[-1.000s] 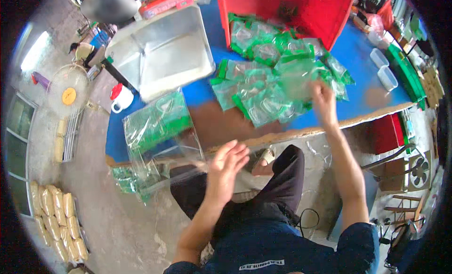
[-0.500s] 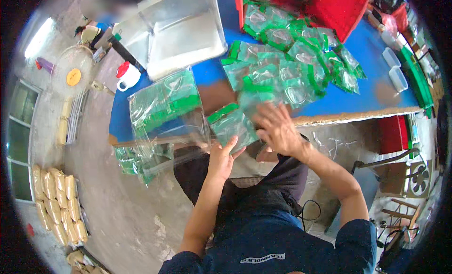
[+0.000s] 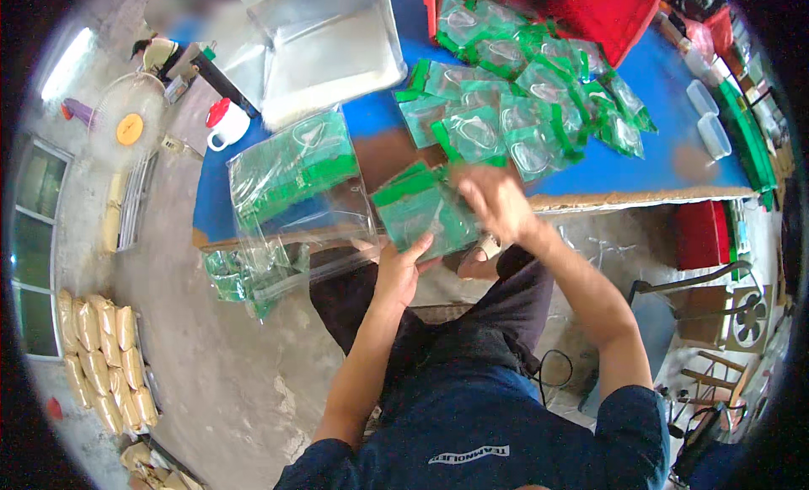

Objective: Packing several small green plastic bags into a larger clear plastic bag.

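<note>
My left hand [image 3: 401, 267] is closed on the lower edge of a few flat, clear plastic packets [image 3: 413, 216] with green strips, held just off the table's front edge. The thumb lies on top. My right hand [image 3: 499, 205], smeared by motion, has its fingers curled at the packets' upper right side and seems to grip a packet there. Beyond it, similar packets [image 3: 474, 134] lie in a loose pile, each with a pale curved item inside. Left of my hands, a large clear bag [image 3: 295, 166] holding green-edged packets lies partly over the table edge.
The blue table [image 3: 590, 185] carries a metal tray [image 3: 333, 60], a white mug with a red lid [image 3: 226, 126], a red bin [image 3: 581, 18] and clear plastic tubs [image 3: 715, 136]. More packets [image 3: 244, 279] hang below the left front edge. Filled brown bags [image 3: 105, 359] stand on the floor.
My right hand has drawn in from over the pile toward the left hand. Another green-strip packet now shows on those in my left hand. The left hand has barely moved.
</note>
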Demonstrator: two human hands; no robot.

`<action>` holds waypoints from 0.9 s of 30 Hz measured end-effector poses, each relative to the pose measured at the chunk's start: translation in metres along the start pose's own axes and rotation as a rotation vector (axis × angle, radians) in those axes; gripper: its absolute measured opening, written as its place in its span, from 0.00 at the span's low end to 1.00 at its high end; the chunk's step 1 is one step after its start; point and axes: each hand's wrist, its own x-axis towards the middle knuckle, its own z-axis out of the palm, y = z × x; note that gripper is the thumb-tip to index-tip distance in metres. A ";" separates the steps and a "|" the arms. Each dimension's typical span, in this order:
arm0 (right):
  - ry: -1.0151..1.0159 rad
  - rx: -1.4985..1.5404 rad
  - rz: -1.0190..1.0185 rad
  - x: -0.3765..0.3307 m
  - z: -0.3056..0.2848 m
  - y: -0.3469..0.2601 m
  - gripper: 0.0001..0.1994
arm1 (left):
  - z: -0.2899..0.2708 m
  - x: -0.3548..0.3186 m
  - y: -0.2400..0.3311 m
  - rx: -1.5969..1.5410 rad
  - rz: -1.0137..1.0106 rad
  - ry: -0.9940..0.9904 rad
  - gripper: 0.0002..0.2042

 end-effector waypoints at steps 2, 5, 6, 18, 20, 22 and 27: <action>0.130 -0.418 -0.085 0.018 -0.016 0.026 0.20 | -0.001 0.002 -0.003 -0.004 0.019 0.015 0.26; 0.095 -0.685 -0.141 0.013 -0.006 0.038 0.24 | -0.016 -0.005 -0.013 -0.086 -0.008 0.012 0.28; 0.002 -0.686 -0.171 0.009 0.000 0.035 0.26 | -0.018 -0.008 -0.018 -0.175 -0.001 -0.032 0.27; 0.208 -0.253 0.077 0.031 0.019 0.010 0.13 | 0.019 -0.004 -0.025 -0.395 -0.022 0.041 0.31; 0.273 -0.513 0.181 0.051 0.013 0.021 0.15 | 0.025 -0.008 -0.024 -0.309 0.059 0.094 0.30; 0.209 -0.640 0.208 0.051 0.016 0.021 0.17 | 0.012 -0.014 -0.019 -0.128 0.144 0.182 0.26; 0.093 -0.604 -0.159 -0.001 0.024 0.002 0.21 | -0.044 -0.021 -0.015 -0.224 0.144 0.089 0.21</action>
